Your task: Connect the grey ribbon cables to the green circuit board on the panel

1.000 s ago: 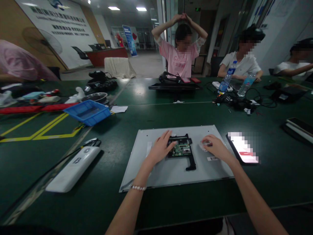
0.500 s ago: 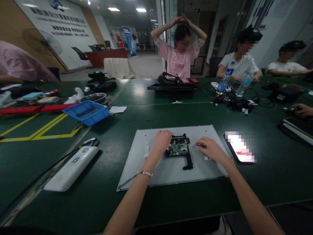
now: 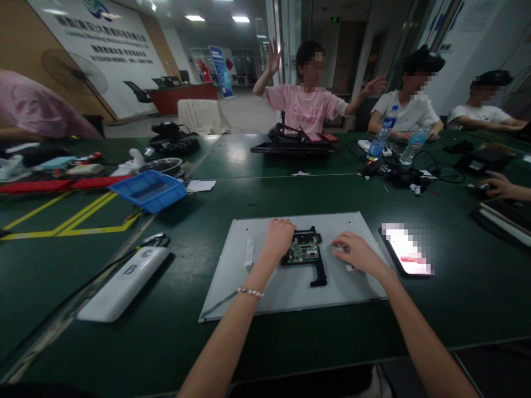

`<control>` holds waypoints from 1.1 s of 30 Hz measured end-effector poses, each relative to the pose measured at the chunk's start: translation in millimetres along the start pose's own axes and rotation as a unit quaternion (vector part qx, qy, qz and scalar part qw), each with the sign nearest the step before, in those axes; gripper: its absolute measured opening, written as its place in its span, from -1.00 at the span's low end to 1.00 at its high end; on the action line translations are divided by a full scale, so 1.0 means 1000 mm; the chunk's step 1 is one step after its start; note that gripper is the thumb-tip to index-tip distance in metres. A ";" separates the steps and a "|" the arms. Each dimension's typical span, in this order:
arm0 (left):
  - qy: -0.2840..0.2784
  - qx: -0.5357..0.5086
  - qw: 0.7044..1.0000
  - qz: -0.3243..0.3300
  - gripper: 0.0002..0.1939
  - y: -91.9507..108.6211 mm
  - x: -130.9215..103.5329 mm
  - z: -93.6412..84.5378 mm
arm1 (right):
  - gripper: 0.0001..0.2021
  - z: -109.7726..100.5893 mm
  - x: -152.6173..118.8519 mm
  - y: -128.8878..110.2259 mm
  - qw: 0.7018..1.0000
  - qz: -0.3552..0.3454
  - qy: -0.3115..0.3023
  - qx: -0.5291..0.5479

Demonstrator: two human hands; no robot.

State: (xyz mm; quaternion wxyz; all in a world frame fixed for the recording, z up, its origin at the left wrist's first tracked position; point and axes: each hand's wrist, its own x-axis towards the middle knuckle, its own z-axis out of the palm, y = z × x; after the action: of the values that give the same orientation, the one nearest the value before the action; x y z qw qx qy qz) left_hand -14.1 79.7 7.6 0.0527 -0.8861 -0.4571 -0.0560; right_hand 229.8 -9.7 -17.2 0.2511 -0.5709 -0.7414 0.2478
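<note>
A green circuit board [image 3: 302, 251] sits in a black plastic frame [image 3: 318, 271], which lies on a flat light-grey panel [image 3: 265, 301]. My left hand [image 3: 281, 239], closed, grips the frame at its upper left edge; its fingertips are partly hidden behind the knuckles. To the right of the board, my right hand [image 3: 353, 251] is just over the panel with thumb and fingers drawn together. Something small seems to be at its fingertips, too blurred to name. A white strip [image 3: 249, 252] lies on the panel's left part.
A lit phone [image 3: 406, 251] lies right of the panel. To the left are a white power bank [image 3: 124, 284] with a cable and a blue tray [image 3: 148, 190]. A dark flat screen [image 3: 293, 148] and bottles [image 3: 384, 132] stand farther back; several people sit around the table.
My left hand has shifted slightly right against the frame. My right hand's fingers have moved a little. The person opposite has lowered their hands from overhead and spread their arms.
</note>
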 end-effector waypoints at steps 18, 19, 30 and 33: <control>0.008 -0.040 0.999 -0.010 -0.73 -0.011 -0.002 0.000 | -0.80 0.005 0.002 0.006 0.999 0.020 0.012 0.033; 0.006 -0.041 0.999 -0.008 -0.73 -0.011 -0.001 0.000 | -0.79 0.006 0.002 0.007 0.999 0.024 0.019 0.031; 0.005 -0.059 0.998 -0.018 -0.71 -0.007 0.014 -0.008 | -0.78 0.005 0.002 0.009 0.999 0.006 0.034 0.004; 0.017 -0.077 0.997 -0.020 -0.71 0.002 0.026 -0.011 | -0.78 0.004 0.002 0.007 0.999 0.008 0.034 0.003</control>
State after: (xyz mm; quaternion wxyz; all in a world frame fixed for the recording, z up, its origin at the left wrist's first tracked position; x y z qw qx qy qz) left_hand 1.5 97.9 21.8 -0.0092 -0.8768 -0.4685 -0.1077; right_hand 231.5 -6.6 -24.5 0.2759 -0.5841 -0.7273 0.2320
